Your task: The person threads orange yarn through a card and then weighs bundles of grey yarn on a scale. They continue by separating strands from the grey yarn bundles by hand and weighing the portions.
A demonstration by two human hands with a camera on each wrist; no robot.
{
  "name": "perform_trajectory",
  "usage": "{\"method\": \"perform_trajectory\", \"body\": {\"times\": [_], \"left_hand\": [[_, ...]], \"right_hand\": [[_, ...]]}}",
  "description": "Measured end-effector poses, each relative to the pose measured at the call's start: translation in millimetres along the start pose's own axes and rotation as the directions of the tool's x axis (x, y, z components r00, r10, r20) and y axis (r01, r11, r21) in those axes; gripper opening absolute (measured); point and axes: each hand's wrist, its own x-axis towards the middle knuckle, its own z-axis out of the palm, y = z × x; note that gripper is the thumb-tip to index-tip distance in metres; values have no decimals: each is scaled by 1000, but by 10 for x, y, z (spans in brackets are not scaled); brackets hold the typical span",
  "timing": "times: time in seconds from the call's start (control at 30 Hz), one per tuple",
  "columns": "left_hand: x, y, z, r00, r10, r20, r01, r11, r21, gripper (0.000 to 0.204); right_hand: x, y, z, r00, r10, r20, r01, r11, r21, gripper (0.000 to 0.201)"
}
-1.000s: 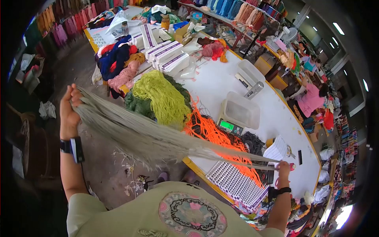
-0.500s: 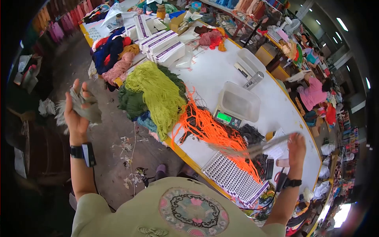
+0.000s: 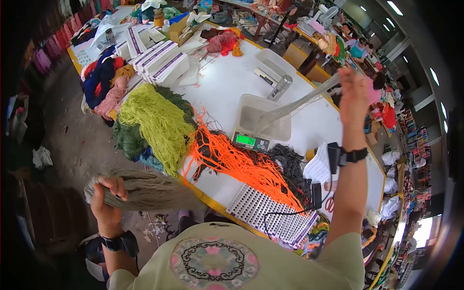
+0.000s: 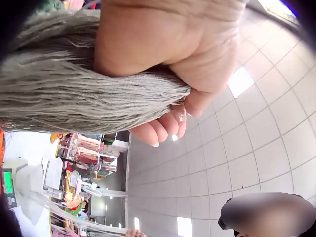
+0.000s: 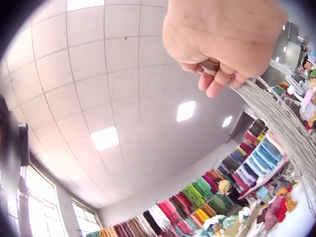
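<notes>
My left hand (image 3: 108,203), out over the floor in front of the table, grips a thick bundle of grey yarn (image 3: 154,191) whose loose end sweeps to the right. In the left wrist view its fingers curl round the gathered end of the yarn (image 4: 89,94). Raised over the table's right side, my right hand (image 3: 354,99) grips a thinner hank of pale grey yarn (image 3: 304,101). That hank slants down to the left, its lower end overlapping the clear plastic tub (image 3: 244,104) on the green-lit scale (image 3: 245,140). The right wrist view shows its strands (image 5: 276,113) hanging from the curled fingers.
Lime green yarn (image 3: 150,121) and orange yarn (image 3: 237,169) lie along the table's near edge. White boxes (image 3: 162,60) are stacked further back. A perforated white sheet (image 3: 261,208), red scissors (image 3: 330,204) and a metal canister (image 3: 280,87) are on the table (image 3: 217,87).
The grey yarn stretched between both hands has parted into two portions. My right hand has risen and swung its strands over the tub; my left hand has lowered with the thick bundle.
</notes>
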Motion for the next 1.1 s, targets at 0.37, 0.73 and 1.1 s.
{"method": "perform_trajectory", "body": {"times": [0.37, 0.73, 1.1], "left_hand": [[-122, -580, 348, 969, -138, -204, 157, 984, 79, 35], [116, -1066, 667, 863, -428, -267, 445, 896, 3, 34], [509, -1693, 1105, 946, -315, 74, 286, 921, 263, 43]], "right_hand": [[-2038, 2192, -251, 770, 620, 153, 10, 228, -974, 14], [-2666, 1620, 311, 871, 431, 237, -135, 672, -728, 33], [-2477, 677, 1490, 663, 561, 496, -611, 788, -75, 15]]}}
